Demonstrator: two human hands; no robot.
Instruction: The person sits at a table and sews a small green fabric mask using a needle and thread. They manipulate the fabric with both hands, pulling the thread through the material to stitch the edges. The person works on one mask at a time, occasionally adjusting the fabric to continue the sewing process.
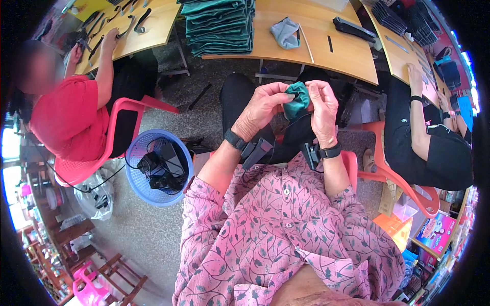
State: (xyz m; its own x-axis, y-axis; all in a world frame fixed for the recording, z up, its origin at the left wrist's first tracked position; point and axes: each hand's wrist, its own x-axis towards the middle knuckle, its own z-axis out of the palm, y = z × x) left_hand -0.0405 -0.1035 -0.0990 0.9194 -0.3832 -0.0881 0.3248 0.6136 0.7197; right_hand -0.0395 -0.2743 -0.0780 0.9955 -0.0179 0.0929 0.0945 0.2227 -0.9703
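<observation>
Far left, a co-worker in red (74, 120) sits at a table; just behind the chair, a clear plastic bag (88, 198) slumps on the floor with dark pieces inside. Next along, the blue basket (136, 188), and it's packed with black gear (162, 166) (a tangle of cables and casings, by the look of it). Above it to the right, a tall stack of green cloth (218, 28) on the table's edge. To the centre: the left hand (263, 107) pinches a small green cloth piece (297, 106) between thumb and fingers, and the right hand (323, 107) grips its other side. So the piece sits between both hands, over the lap! Its lower edge blends into the shadows, and some fingertips are tucked out of sight. Far right, a co-worker in black (444, 163) is partly cut off, head unseen.
</observation>
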